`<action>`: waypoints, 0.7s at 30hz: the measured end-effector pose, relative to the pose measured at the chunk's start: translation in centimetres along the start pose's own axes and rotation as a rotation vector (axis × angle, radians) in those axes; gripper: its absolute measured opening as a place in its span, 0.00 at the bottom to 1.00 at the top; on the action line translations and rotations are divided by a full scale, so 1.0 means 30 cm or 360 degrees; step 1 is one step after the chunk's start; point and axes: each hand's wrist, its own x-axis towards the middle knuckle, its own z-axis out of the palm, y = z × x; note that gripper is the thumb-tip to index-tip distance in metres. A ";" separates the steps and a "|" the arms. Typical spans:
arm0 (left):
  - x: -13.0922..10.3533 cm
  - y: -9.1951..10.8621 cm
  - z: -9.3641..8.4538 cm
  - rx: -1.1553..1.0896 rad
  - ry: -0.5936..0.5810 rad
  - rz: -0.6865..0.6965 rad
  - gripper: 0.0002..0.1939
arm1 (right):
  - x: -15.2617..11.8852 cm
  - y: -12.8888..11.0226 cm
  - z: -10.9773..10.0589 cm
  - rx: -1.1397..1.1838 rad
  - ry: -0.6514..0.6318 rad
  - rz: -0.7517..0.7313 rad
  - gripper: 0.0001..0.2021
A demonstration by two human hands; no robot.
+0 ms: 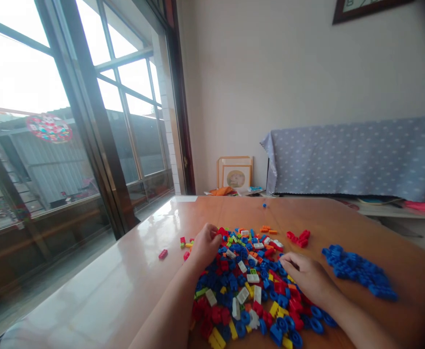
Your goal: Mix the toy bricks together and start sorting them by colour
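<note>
A large heap of mixed toy building bricks (242,266) in blue, red, white, yellow, green and orange is spread over the table. At its far left edge is my left hand (208,242), its fingers curled closed against a red brick (222,231). My right hand (303,272) hovers over the right side of the heap, thumb and fingers pinched together; whatever lies between them is too small to make out. Blue wheel-like rings (316,325) lie below the right wrist.
To the right sits a separate cluster of blue bricks (359,271). Several joined red bricks (299,238) lie beyond my right hand. A pink-red brick (163,254) rests left of the heap, and a small blue piece (264,206) near the far edge of the table (125,286).
</note>
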 end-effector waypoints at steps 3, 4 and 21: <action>0.006 0.009 -0.001 -0.0259 -0.0030 -0.0047 0.19 | 0.000 -0.012 -0.002 -0.0010 0.0018 -0.0014 0.19; 0.007 0.013 -0.002 -0.0334 -0.0049 -0.0062 0.21 | 0.000 -0.016 -0.003 -0.0011 0.0026 -0.0011 0.19; -0.107 0.188 0.046 -0.0892 -0.0818 -0.0118 0.19 | -0.019 -0.137 -0.017 0.0424 0.0123 -0.0119 0.24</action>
